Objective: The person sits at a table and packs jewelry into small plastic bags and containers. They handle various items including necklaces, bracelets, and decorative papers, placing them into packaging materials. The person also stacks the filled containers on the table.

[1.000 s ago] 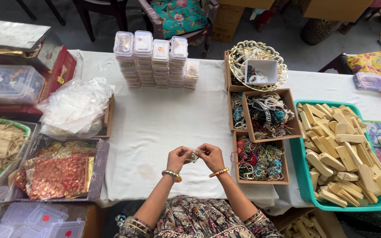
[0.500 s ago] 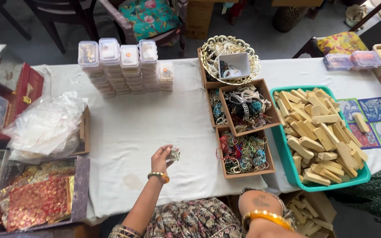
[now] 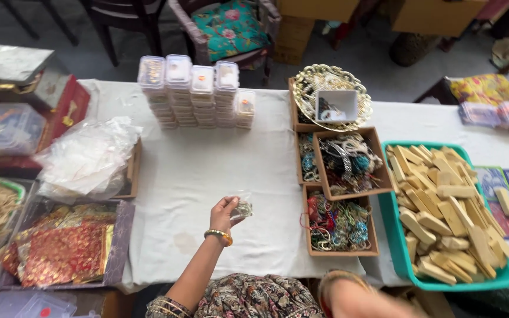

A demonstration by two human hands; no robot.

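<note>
The left hand (image 3: 225,213) hovers over the white worktop (image 3: 207,176), its grip pinched on a small clear packet (image 3: 243,209) raised just above the cloth. The right hand is blurred at the bottom edge; its grip cannot be told. A box of beads (image 3: 338,227) sits near, stacked cases (image 3: 192,91) farther back.

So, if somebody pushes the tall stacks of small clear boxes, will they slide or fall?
The stacks of small clear boxes are probably apt to tip: they are tall and narrow, many boxes high. The boxes look like thin plastic, so likely light. On the white tablecloth they may catch rather than slide.
</note>
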